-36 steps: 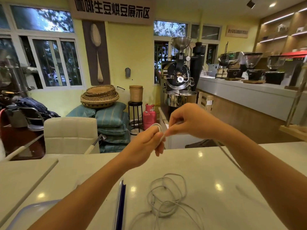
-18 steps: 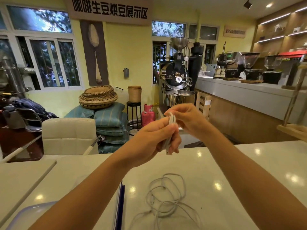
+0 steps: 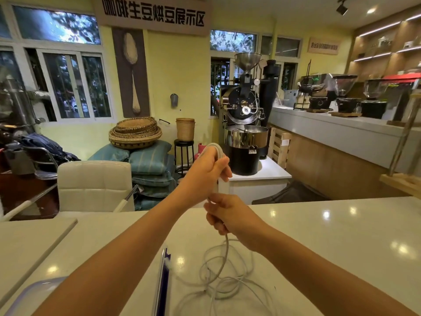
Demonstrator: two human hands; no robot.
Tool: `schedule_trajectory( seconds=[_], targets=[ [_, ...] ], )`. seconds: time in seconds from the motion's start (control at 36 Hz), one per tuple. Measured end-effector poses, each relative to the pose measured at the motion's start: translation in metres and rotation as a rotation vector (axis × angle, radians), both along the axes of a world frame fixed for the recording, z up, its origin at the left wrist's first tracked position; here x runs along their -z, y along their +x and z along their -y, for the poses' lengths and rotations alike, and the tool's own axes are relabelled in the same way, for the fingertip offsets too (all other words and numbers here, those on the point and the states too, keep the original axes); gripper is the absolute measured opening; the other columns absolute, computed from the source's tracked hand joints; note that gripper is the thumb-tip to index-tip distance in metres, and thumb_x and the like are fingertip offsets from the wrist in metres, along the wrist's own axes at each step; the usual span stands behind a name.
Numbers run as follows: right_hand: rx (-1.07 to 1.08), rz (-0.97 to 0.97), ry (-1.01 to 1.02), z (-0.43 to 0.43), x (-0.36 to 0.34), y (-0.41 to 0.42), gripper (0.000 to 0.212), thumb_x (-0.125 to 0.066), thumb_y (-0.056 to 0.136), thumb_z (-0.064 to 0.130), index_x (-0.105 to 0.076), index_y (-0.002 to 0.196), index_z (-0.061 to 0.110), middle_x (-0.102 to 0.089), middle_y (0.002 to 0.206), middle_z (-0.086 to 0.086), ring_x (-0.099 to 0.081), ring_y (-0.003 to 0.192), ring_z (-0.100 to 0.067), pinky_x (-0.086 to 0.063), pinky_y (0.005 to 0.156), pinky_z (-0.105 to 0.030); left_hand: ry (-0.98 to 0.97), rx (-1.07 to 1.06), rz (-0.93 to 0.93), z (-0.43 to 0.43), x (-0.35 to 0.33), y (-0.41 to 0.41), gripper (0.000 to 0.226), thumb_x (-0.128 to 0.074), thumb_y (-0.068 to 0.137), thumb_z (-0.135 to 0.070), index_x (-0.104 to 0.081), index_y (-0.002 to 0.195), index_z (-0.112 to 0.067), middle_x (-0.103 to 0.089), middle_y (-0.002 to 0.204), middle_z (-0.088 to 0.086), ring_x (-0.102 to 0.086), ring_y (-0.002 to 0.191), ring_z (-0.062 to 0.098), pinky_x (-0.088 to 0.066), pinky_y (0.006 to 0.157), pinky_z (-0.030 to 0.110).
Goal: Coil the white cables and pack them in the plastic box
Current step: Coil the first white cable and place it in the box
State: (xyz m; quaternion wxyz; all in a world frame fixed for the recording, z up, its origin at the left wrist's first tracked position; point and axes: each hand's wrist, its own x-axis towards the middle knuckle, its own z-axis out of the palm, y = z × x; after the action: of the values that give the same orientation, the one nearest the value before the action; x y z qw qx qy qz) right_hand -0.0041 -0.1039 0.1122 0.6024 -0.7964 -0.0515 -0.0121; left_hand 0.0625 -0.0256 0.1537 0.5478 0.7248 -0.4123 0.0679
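Observation:
My left hand (image 3: 206, 168) is raised above the white table and grips a small bundle of white cable loops (image 3: 216, 148) that stick out over the top of its fist. Below it, my right hand (image 3: 224, 213) holds the same cable, which runs down from its fingers to a loose tangle of white cable (image 3: 224, 279) lying on the table near me. A clear plastic box (image 3: 32, 295) shows only as a rim at the bottom left. A clear panel with a blue edge (image 3: 163, 281), perhaps the lid, stands on edge between my forearms.
The white table (image 3: 341, 247) stretches right and forward. A second white surface (image 3: 27, 242) joins on the left. A white chair (image 3: 94, 185) stands behind the table's far edge. A coffee roaster (image 3: 245, 124) and a long counter (image 3: 341, 133) stand beyond.
My right hand dropped from level with the left hand to below it, sliding down the cable. My left hand rose a little with the loops still in its grip.

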Motion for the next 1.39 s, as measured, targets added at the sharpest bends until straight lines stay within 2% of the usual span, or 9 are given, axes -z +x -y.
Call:
schedule_trajectory(
  seconds=[0.25, 0.47, 0.56, 0.67, 0.89, 1.06, 1.17, 1.31, 1.39],
  targets=[
    [-0.067, -0.029, -0.516, 0.028, -0.040, -0.010, 0.022, -0.048, 0.091, 0.018, -0.063, 0.095, 0.003, -0.047, 0.061, 0.004, -0.039, 0.053, -0.006, -0.033, 0.045, -0.011, 0.315, -0.134, 0.174, -0.009, 0.017, 0.015, 0.032, -0.034, 0.096, -0.016, -0.030, 0.065, -0.024, -0.043, 0.071, -0.002, -0.042, 0.066, 0.014, -0.038, 0.063, 0.021],
    [-0.068, 0.160, -0.727, 0.056, -0.079, 0.000, 0.008, -0.061, 0.082, 0.017, -0.064, 0.075, 0.017, -0.055, 0.064, 0.008, -0.049, 0.059, -0.002, -0.042, 0.056, -0.011, 0.367, 0.166, -0.180, -0.017, 0.027, -0.002, 0.029, -0.029, 0.097, -0.015, -0.046, 0.074, -0.013, -0.053, 0.060, 0.002, -0.049, 0.047, 0.004, -0.041, 0.050, 0.013],
    [-0.063, 0.221, -0.691, 0.069, -0.088, 0.007, 0.013, -0.066, 0.077, 0.016, -0.063, 0.066, 0.022, -0.059, 0.064, 0.008, -0.055, 0.057, 0.001, -0.045, 0.058, -0.008, 0.314, 0.271, -0.238, -0.022, 0.027, -0.008, 0.035, -0.024, 0.098, -0.016, -0.051, 0.076, -0.011, -0.050, 0.056, 0.004, -0.046, 0.043, 0.003, -0.038, 0.047, 0.013],
    [-0.005, 0.302, -0.559, 0.087, -0.089, 0.018, 0.005, -0.069, 0.074, 0.013, -0.068, 0.069, 0.013, -0.063, 0.068, -0.005, -0.058, 0.069, -0.022, -0.049, 0.069, -0.029, 0.258, 0.397, -0.274, -0.026, 0.027, -0.015, 0.037, -0.024, 0.095, -0.027, -0.053, 0.078, -0.012, -0.052, 0.055, -0.001, -0.046, 0.046, 0.005, -0.039, 0.051, 0.013],
    [0.002, 0.361, -0.067, 0.097, -0.055, 0.030, 0.016, -0.060, 0.079, 0.006, -0.068, 0.068, 0.015, -0.059, 0.059, -0.001, -0.045, 0.055, -0.014, -0.037, 0.052, -0.017, 0.130, 0.614, -0.387, -0.026, 0.012, -0.030, 0.026, -0.031, 0.088, -0.025, -0.051, 0.076, -0.014, -0.051, 0.050, -0.007, -0.047, 0.047, 0.007, -0.045, 0.054, 0.017],
    [-0.014, 0.279, 0.262, 0.069, -0.006, 0.038, 0.030, -0.075, 0.055, 0.051, -0.072, 0.066, 0.024, -0.065, 0.060, 0.004, -0.050, 0.065, -0.019, -0.043, 0.064, -0.029, 0.015, 0.617, -0.428, -0.022, 0.007, -0.032, 0.027, -0.031, 0.088, -0.024, -0.046, 0.071, -0.009, -0.051, 0.048, -0.008, -0.048, 0.048, 0.007, -0.045, 0.055, 0.016],
    [0.008, 0.199, 0.282, 0.045, 0.020, 0.034, 0.034, -0.057, 0.083, 0.020, -0.067, 0.050, 0.021, -0.059, 0.053, 0.003, -0.046, 0.056, -0.014, -0.038, 0.055, -0.026, -0.040, 0.560, -0.434, -0.021, 0.006, -0.029, 0.030, -0.032, 0.092, -0.026, -0.045, 0.070, -0.010, -0.050, 0.049, -0.007, -0.047, 0.049, 0.007, -0.044, 0.054, 0.016],
    [-0.021, 0.148, 0.101, 0.014, 0.034, 0.019, 0.024, -0.046, 0.091, 0.004, -0.061, 0.074, 0.013, -0.054, 0.065, -0.005, -0.050, 0.047, -0.002, -0.041, 0.044, -0.017, -0.138, 0.367, -0.486, -0.019, 0.011, -0.019, 0.034, -0.024, 0.096, -0.023, -0.043, 0.070, -0.012, -0.051, 0.048, -0.005, -0.044, 0.051, 0.011, -0.041, 0.052, 0.018],
    [-0.020, 0.148, -0.094, 0.001, 0.031, 0.012, 0.029, -0.040, 0.094, 0.006, -0.053, 0.120, 0.008, -0.055, 0.068, -0.001, -0.053, 0.049, -0.002, -0.044, 0.046, -0.012, -0.109, 0.214, -0.392, -0.016, 0.017, -0.012, 0.032, -0.024, 0.098, -0.021, -0.042, 0.073, -0.012, -0.052, 0.050, -0.006, -0.045, 0.050, 0.008, -0.042, 0.055, 0.018]
  ],
)
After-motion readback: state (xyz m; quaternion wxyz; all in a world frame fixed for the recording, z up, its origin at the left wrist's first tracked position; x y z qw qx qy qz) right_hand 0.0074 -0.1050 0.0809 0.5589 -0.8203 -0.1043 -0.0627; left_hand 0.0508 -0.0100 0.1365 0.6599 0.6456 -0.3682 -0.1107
